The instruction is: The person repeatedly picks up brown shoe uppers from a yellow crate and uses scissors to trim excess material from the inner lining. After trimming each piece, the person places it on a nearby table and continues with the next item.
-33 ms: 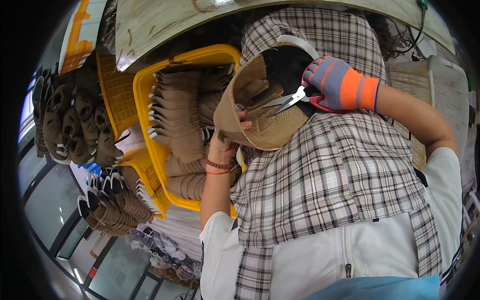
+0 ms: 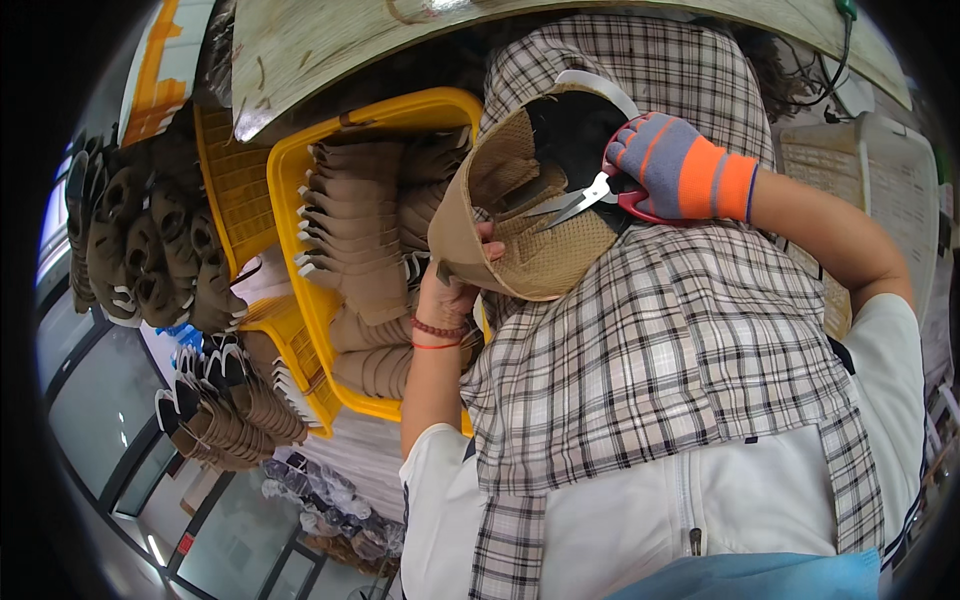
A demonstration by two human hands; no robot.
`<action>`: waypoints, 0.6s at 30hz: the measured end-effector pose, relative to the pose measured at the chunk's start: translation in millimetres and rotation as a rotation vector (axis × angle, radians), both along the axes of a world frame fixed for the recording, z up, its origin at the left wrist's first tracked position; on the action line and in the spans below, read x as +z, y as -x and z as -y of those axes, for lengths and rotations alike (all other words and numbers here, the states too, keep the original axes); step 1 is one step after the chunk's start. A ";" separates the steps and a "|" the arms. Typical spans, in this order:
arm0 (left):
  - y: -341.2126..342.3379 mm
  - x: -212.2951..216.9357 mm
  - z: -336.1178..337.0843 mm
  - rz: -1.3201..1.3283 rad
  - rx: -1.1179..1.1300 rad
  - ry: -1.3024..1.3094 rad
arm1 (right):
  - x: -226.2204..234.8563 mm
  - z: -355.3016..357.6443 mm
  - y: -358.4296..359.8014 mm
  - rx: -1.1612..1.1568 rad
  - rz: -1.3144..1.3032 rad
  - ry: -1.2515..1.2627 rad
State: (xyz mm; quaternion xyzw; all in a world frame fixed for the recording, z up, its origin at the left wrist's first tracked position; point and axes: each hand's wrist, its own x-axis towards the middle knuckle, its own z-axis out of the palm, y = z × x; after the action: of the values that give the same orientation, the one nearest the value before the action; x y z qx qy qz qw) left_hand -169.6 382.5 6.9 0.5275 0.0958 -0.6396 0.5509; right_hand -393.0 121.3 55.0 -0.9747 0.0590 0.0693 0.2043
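Observation:
My left hand, bare, with a beaded bracelet and a red string at the wrist, grips the near left side of a brown shoe upper. Some of its fingertips show inside the upper; the rest of the hand is partly behind the material. The upper is bent into an open cup over my lap, with a tan textured lining, a dark inner part and a white strip along its far edge. In a grey and orange glove, my right hand is closed round red-handled scissors. Their blades are slightly apart, pointing left into the upper over the lining.
To the left, a yellow basket holds stacked brown uppers. Further left are more dark brown uppers and another white-edged stack. A worn tabletop runs across the far side. A white plastic crate stands at right.

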 end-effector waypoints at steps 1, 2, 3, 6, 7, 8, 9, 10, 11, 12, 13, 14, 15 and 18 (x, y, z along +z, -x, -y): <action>-0.9 -1.0 -1.8 -0.015 0.007 -0.006 | -1.1 0.1 -1.1 0.006 -0.026 0.028; -1.1 -4.0 -2.2 -0.032 0.012 -0.011 | -3.7 0.7 0.1 0.010 -0.054 0.058; -1.0 -5.5 -2.4 -0.049 0.016 -0.015 | -5.5 1.3 1.8 0.013 -0.083 0.088; 0.6 -3.6 0.0 -0.030 0.014 -0.007 | -2.3 7.6 12.5 -0.095 -0.180 0.062; 0.9 -4.8 0.0 -0.018 0.005 -0.002 | -2.1 9.3 14.0 -0.121 -0.120 0.050; 1.0 -4.6 -0.8 -0.005 -0.002 0.000 | -2.0 11.3 14.8 -0.146 -0.058 0.035; 1.4 -4.0 -1.4 0.008 -0.010 0.002 | -1.9 13.3 15.3 -0.171 0.004 0.019; 2.4 -3.1 -1.9 0.017 -0.018 -0.006 | -0.8 15.0 15.9 -0.197 0.066 0.003; 2.1 -2.3 -1.2 0.026 -0.032 -0.011 | 6.5 14.5 9.2 -0.157 0.040 0.021; 2.0 -1.6 -0.2 0.037 -0.046 -0.016 | 7.3 12.9 2.7 -0.137 0.002 0.028; 2.4 -0.8 1.5 0.046 -0.061 -0.008 | 6.9 12.4 -3.2 -0.116 -0.036 0.034; 2.8 1.4 2.6 0.057 -0.071 -0.001 | 5.6 13.6 -7.7 -0.091 -0.071 0.039; 3.0 3.2 3.4 0.068 -0.082 0.006 | -2.1 17.8 -6.9 -0.090 -0.060 0.057; 4.8 -2.3 0.2 0.087 -0.072 0.017 | 2.6 26.2 -3.7 -0.078 -0.170 0.074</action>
State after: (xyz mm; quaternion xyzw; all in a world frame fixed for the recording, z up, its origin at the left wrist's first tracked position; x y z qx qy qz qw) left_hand -174.4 382.4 4.5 0.5530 0.0474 -0.6362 0.5359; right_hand -389.2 95.1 57.6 -0.9691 0.1166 0.1414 0.1651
